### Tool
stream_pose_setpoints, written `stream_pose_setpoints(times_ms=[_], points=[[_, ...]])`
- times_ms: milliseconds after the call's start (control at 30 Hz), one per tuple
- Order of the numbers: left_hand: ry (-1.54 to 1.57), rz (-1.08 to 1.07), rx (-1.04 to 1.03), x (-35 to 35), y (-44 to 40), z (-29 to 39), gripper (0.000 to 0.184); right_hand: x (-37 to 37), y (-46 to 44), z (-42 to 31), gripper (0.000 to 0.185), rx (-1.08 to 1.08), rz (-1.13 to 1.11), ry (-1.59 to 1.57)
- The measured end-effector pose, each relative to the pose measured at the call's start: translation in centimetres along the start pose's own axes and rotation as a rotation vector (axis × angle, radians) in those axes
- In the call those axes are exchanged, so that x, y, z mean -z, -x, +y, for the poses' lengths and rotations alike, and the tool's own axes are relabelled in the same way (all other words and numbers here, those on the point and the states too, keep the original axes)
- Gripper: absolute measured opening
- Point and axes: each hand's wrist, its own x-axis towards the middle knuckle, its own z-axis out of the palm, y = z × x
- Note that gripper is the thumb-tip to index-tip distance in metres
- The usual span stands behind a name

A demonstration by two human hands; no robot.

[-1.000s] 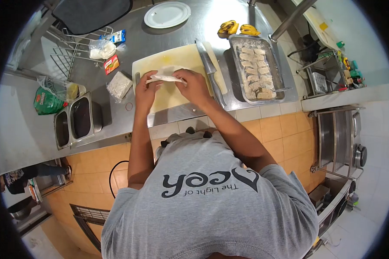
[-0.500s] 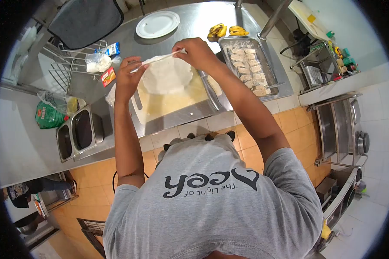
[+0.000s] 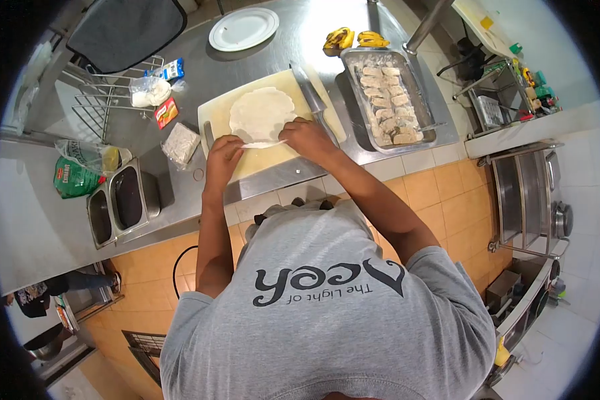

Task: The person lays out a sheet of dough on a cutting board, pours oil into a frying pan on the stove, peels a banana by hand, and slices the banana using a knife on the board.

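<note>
A thin, round white dough wrapper (image 3: 263, 112) lies on the pale yellow cutting board (image 3: 247, 165). Its near edge is lifted slightly between my two hands. My left hand (image 3: 225, 157) pinches the left end of that edge, and my right hand (image 3: 310, 139) pinches the right end. Beside the wrapper, on the right of the board, rests a knife (image 3: 307, 87), its handle towards me. The clear plastic packet (image 3: 181, 145) left of the board holds something flat and white.
A metal tray (image 3: 428, 120) of coated pieces stands to the right, with bananas (image 3: 339, 39) behind it. At the back is a white plate (image 3: 244, 30). A red packet (image 3: 167, 113), a wire rack (image 3: 100, 110) and metal containers (image 3: 150, 190) are on the left.
Both hands have come down towards me with the wrapper's edge, which was raised at the far side. The wrapper now lies flat on the board. The plastic packet is now fully visible.
</note>
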Motion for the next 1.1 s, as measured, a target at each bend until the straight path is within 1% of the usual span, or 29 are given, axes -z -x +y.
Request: stream_pose_setpoints(times_ms=[33,133,233,333,433,533,633,733,767,867,967,1100], points=[[-0.011,-0.011,-0.001,0.0,0.4,0.3,0.019,-0.3,0.4,-0.1,0.012,-0.027,0.013,-0.028],[-0.013,-0.013,-0.029,-0.1,1.0,0.4,0.017,0.1,1.0,0.0,0.013,0.017,-0.028,-0.034],[-0.030,-0.036,-0.083,0.3,1.1,1.5,0.014,0.3,1.5,0.4,0.013,0.061,0.025,-0.132],[-0.071,-0.043,-0.114,0.3,1.2,2.0,0.012,1.3,1.6,-0.1,0.015,0.002,0.026,-0.230],[-0.121,-0.022,-0.095,-0.2,1.2,1.7,0.014,1.5,1.4,-0.2,0.017,-0.106,0.041,-0.278],[-0.199,0.044,-0.060,-0.8,0.7,1.6,0.018,1.2,0.9,0.1,0.016,-0.124,0.019,-0.270],[-0.177,0.067,-0.079,-1.2,0.0,2.6,0.024,1.5,0.5,-0.1,0.013,-0.096,0.062,-0.311],[-0.174,-0.070,-0.169,-1.2,-0.6,4.0,0.027,1.2,0.3,0.3,0.014,-0.104,0.027,-0.323],[-0.209,-0.116,-0.145,-1.5,-0.7,3.9,0.030,1.1,0.3,0.4,0.014,-0.108,0.031,-0.322],[-0.304,-0.148,-0.078,-2.1,-1.0,3.8,0.033,1.0,0.2,0.6,0.015,-0.116,0.039,-0.321],[-0.274,-0.157,-0.022,-1.9,-1.4,3.7,0.033,1.1,0.1,0.6,0.016,-0.121,0.048,-0.354],[-0.289,-0.229,0.043,-1.3,-1.6,3.6,0.027,1.3,0.2,0.5,0.018,-0.094,0.086,-0.447]])
